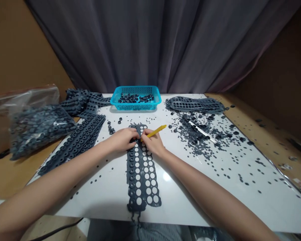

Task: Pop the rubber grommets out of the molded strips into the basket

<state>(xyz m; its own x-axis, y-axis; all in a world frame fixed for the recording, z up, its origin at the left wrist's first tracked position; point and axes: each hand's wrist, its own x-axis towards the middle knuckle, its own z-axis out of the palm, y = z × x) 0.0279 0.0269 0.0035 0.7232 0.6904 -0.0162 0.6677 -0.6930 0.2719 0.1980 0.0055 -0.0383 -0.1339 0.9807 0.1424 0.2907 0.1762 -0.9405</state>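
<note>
A dark grey rubber sheet (143,174) lies lengthwise on the white table in front of me. One column of it still carries round ring-shaped pieces, while the other columns are open round holes. My left hand (124,139) is closed at the sheet's upper left, thumb and fingers gripping around the ring column. In my right hand (153,143) is a slim yellow pen-like tool (157,130), tilted with its back end up to the right. Its tip points down at the sheet close to my left fingertips and is hidden by my fingers.
A turquoise basket (135,106) with black pieces stands at the back. Left are a plastic bag (40,127) of rings and stacked ring sheets (75,144). Right, a pile of punched sheets (195,104), scattered small discs (198,147) and a white strip (202,131) lie about.
</note>
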